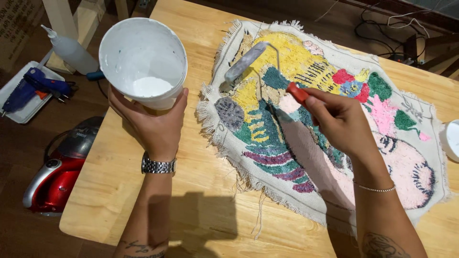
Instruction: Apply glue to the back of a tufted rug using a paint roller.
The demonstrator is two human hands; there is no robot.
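The left hand [155,125] is cupping a round white plastic bucket [143,62] from below, fingers wrapped up its smooth wall, holding it above the table's left part. Inside, a pool of thick white liquid is lying at the bottom, with thin smears drying on the wall. The right hand [337,119] is closing around the red handle of one small paint roller [248,59], whose bent wire frame is leading to a grey fuzzy sleeve that is resting on the upper left part of the tufted rug [325,124].

The rug is lying flat on the pale wooden table [191,191], a woven cream cloth with frayed, fringed edges and yarn patches in yellow, teal, pink, red, green and purple. The right forearm is covering part of its middle, so the picture there is hard to make out.

A steel watch [158,166] is sitting on the left wrist, a thin bracelet [375,188] on the right. On the floor to the left are standing one red vacuum cleaner [55,174], one blue glue gun [33,86] in a white tray, and one squeeze bottle [71,50]. A white round lid [452,141] is being cut off at the right edge.
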